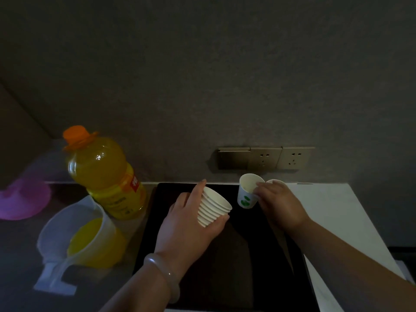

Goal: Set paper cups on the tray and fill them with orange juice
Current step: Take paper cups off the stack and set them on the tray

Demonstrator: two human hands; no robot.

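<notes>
White stack (213, 207) of cups, tilted, is gripped by the left hand (186, 224) over the black tray (247, 266). The right hand (279, 203) pinches one cup (247, 194) by its rim near the tray's far edge.

Bottle (105, 174), jug (90, 239) just left of tray (231, 278).

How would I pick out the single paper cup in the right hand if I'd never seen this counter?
Find the big black tray. At its far edge, below the wall sockets, the right hand pinches the rim of one paper cup. Unlike the plain white stack that the left hand grips, it is single and shows green marks on its side.
</notes>
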